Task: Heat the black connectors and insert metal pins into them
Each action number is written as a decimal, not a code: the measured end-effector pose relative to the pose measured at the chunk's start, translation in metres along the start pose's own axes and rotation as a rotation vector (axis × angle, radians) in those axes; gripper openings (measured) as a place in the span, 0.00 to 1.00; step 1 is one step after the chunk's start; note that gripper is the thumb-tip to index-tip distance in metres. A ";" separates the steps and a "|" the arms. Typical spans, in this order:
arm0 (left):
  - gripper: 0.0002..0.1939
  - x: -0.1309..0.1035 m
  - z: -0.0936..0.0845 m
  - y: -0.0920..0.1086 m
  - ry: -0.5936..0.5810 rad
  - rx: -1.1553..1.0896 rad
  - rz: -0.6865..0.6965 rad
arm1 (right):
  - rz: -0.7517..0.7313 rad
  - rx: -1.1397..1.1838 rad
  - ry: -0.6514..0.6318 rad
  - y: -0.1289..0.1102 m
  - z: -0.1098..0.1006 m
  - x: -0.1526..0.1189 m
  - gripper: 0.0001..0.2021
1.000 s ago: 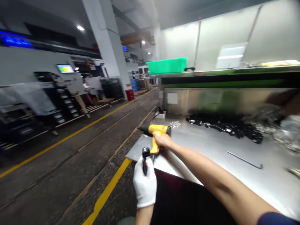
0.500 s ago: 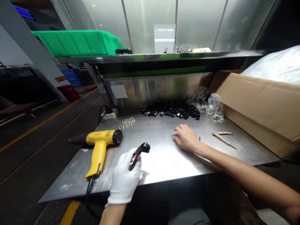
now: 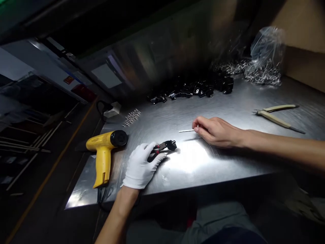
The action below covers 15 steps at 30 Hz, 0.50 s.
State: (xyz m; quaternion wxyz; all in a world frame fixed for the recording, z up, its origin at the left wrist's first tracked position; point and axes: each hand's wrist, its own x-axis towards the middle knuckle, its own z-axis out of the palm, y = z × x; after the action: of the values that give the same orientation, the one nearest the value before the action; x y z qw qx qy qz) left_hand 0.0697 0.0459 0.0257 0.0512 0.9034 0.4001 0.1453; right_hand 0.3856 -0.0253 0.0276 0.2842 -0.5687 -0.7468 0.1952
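Note:
In a white glove, my left hand is closed around dark pliers with red on the handles. At their jaws sits a small black part with a metal pin on top, low over the metal table. My bare right hand pinches a thin, straight metal rod between thumb and fingertips. The rod points left, toward the black part, but stays apart from it. Its right end is hidden by my fingers.
A yellow heat gun lies left, beside rows of small metal pins. Black parts are heaped at the back, near a clear bag of metal pieces. Cream-handled pliers and a cardboard box are on the right.
My view has tipped down and closer to the table. My right hand, earlier on the tabletop with no rod visible, now holds the rod. The left-hand pliers have turned to point rightward.

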 end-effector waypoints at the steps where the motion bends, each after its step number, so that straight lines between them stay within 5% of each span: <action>1: 0.19 0.002 0.000 -0.001 -0.010 0.010 0.009 | -0.042 0.046 -0.003 -0.002 0.002 0.004 0.08; 15: 0.17 0.006 0.001 -0.003 -0.083 0.031 0.010 | -0.246 0.179 -0.020 0.010 0.017 0.009 0.09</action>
State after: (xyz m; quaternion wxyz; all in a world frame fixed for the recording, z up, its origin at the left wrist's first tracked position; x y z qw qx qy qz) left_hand 0.0720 0.0520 0.0259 0.0532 0.9113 0.3954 0.1020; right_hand 0.3803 -0.0135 0.0103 0.3481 -0.4433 -0.7931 0.2307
